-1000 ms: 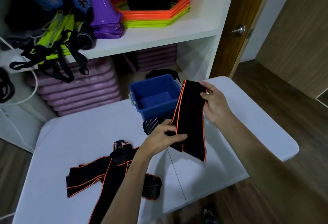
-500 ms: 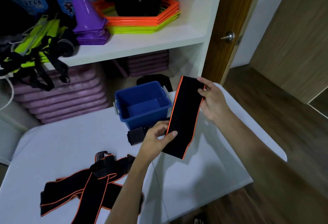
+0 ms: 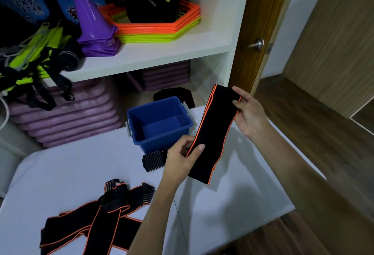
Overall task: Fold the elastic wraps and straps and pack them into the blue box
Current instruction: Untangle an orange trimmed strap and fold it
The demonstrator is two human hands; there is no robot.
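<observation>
A person holds a folded black wrap (image 3: 214, 131) with orange edges up over the white table (image 3: 232, 200). The left hand (image 3: 180, 161) pinches its lower part between thumb and fingers. The right hand (image 3: 250, 111) pinches its top end. The blue box (image 3: 159, 123) sits on the table just behind the left hand, with nothing inside. More black wraps (image 3: 97, 220) lie in a messy pile near the front left of the table.
</observation>
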